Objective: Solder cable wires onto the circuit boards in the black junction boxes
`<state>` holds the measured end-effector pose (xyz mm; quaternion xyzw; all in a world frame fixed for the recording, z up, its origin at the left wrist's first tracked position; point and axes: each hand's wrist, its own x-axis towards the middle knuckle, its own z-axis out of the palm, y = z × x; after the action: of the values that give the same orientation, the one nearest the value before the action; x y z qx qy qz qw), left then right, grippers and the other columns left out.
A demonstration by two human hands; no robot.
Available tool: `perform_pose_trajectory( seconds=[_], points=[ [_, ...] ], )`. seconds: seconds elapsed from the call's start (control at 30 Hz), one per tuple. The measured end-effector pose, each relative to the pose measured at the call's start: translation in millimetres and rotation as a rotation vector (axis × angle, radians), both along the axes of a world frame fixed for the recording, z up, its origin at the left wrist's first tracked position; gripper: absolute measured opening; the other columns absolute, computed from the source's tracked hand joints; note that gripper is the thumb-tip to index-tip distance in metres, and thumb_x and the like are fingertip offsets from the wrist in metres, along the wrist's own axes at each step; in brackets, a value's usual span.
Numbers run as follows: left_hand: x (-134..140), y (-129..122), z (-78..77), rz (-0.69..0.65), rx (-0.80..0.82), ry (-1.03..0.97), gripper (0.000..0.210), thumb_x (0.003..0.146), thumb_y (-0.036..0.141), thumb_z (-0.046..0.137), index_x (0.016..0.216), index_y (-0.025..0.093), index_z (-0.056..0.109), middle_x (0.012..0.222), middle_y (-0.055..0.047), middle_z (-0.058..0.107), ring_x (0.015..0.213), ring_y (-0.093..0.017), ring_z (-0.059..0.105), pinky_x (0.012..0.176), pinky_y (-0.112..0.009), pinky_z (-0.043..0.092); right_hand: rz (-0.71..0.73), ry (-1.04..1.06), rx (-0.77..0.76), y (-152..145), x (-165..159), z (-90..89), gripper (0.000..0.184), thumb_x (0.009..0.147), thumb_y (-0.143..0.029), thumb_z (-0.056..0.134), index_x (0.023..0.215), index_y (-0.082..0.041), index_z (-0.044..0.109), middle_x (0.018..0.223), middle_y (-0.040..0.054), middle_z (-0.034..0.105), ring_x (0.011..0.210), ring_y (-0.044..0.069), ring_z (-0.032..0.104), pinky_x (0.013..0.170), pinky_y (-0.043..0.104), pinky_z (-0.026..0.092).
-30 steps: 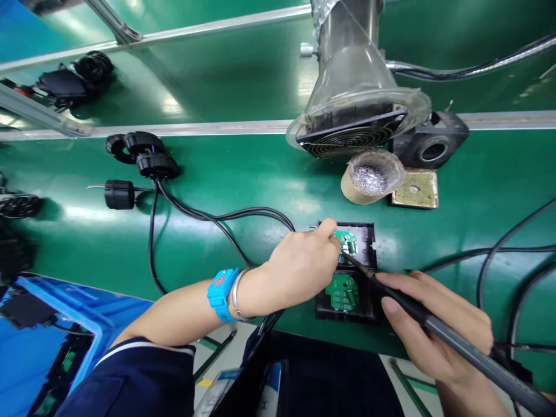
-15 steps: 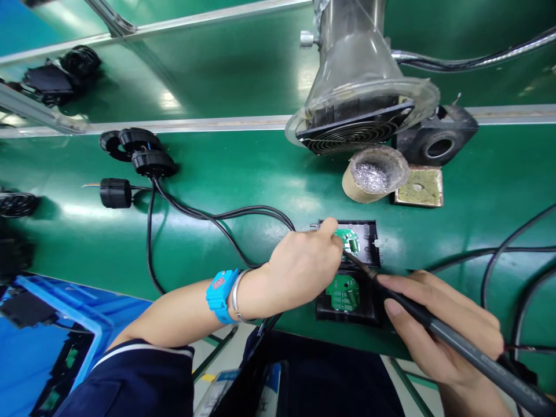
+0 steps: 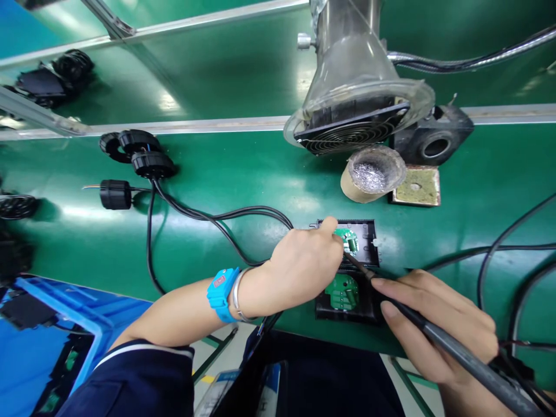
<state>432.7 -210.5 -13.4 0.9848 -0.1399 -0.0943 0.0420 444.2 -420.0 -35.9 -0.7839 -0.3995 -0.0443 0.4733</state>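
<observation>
My right hand (image 3: 438, 327) grips a soldering iron (image 3: 452, 344) by its dark handle. The iron's tip reaches a green circuit board (image 3: 348, 240) in the upper black housing (image 3: 369, 231), just beside my left fingers. My left hand (image 3: 304, 263) is closed over the left part of that board; whatever its fingertips pinch is hidden beneath the hand. Nearer to me lies a second black housing (image 3: 369, 310) with another green board (image 3: 343, 292) in it. Black cables (image 3: 234, 215) run from the left towards my left hand.
A fume extractor funnel (image 3: 356, 104) with a fan grille hangs over the bench. Below it stand a cup of solder bits (image 3: 371, 174), a sponge tray (image 3: 416, 185) and an iron holder (image 3: 434, 139). Black round connectors (image 3: 152, 162) lie left. A blue crate (image 3: 82, 307) is at lower left.
Both hands stay almost in place. My right hand and the soldering iron have shifted very slightly left; the whole view has moved a little too.
</observation>
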Motion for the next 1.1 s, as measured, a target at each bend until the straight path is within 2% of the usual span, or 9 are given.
perform_pose_trajectory(
  seconds=[0.13,0.23,0.37,0.47,0.57,0.67,0.77,1.1],
  points=[
    [1,0,0.3,0.003,-0.001,0.003,0.024,0.09,0.02,0.042,0.079,0.014,0.063,0.088,-0.007,0.055,0.051,-0.015,0.053,0.038,-0.03,0.029,-0.117,0.001,0.08,0,-1,5.6,0.036,0.077,-0.005,0.06,0.109,-0.019,0.068,0.084,0.004,0.064,0.069,0.016,0.06,0.056,0.03,0.05],
    [1,0,0.3,0.019,-0.005,0.014,0.026,0.09,0.02,0.041,0.078,0.013,0.063,0.089,-0.007,0.055,0.05,-0.013,0.051,0.039,-0.028,0.029,-0.189,-0.018,0.102,1,-1,2.5,0.041,0.078,-0.006,0.062,0.116,-0.02,0.066,0.087,0.0034,0.065,0.068,0.014,0.06,0.055,0.029,0.049],
    [0,0,0.3,0.02,-0.02,0.02,0.025,0.09,0.019,0.041,0.078,0.013,0.062,0.089,-0.007,0.054,0.05,-0.011,0.049,0.04,-0.027,0.03,-0.24,-0.112,-0.053,6,-1,-6.6,0.051,0.08,-0.005,0.065,0.126,-0.026,0.059,0.097,0.0012,0.068,0.076,0.012,0.065,0.07,0.025,0.055],
    [0,1,0.1,0.011,-0.032,0.005,0.023,0.089,0.018,0.042,0.078,0.014,0.062,0.089,-0.006,0.053,0.052,-0.013,0.05,0.041,-0.028,0.033,-0.224,-0.218,-0.167,8,-1,-12.9,0.045,0.078,-0.006,0.069,0.119,-0.025,0.063,0.109,0.0021,0.067,0.088,0.013,0.067,0.083,0.023,0.055],
    [1,3,1.7,-0.014,-0.056,0.009,0.02,0.088,0.016,0.045,0.078,0.015,0.061,0.09,-0.007,0.054,0.067,-0.019,0.057,0.048,-0.031,0.04,-0.216,-0.26,-0.212,11,-3,-18.2,0.041,0.078,-0.009,0.071,0.116,-0.021,0.063,0.121,0.0042,0.064,0.101,0.017,0.066,0.091,0.024,0.054],
    [2,4,5.0,-0.037,-0.074,0.024,0.015,0.086,0.013,0.047,0.086,0.015,0.062,0.09,-0.007,0.057,0.078,-0.021,0.059,0.057,-0.031,0.045,-0.282,-0.283,-0.25,14,-5,-21.3,0.038,0.078,-0.011,0.072,0.114,-0.021,0.064,0.12,0.0032,0.064,0.101,0.017,0.066,0.089,0.022,0.055],
    [3,4,6.4,-0.062,-0.1,0.045,0.015,0.087,0.01,0.047,0.092,0.015,0.061,0.086,-0.004,0.061,0.075,-0.018,0.061,0.056,-0.028,0.043,-0.36,-0.289,-0.276,18,-8,-22.1,0.035,0.079,-0.016,0.072,0.113,-0.021,0.064,0.119,0.003,0.064,0.1,0.018,0.067,0.084,0.023,0.056],
    [7,11,-4.3,-0.107,-0.162,0.115,0.017,0.092,0.019,0.045,0.092,0.016,0.063,0.09,-0.004,0.065,0.077,-0.017,0.065,0.056,-0.027,0.043,-0.423,-0.309,-0.299,25,-12,-21.7,0.033,0.08,-0.022,0.073,0.111,-0.02,0.063,0.117,0.0034,0.066,0.095,0.016,0.068,0.075,0.021,0.054]
  ],
)
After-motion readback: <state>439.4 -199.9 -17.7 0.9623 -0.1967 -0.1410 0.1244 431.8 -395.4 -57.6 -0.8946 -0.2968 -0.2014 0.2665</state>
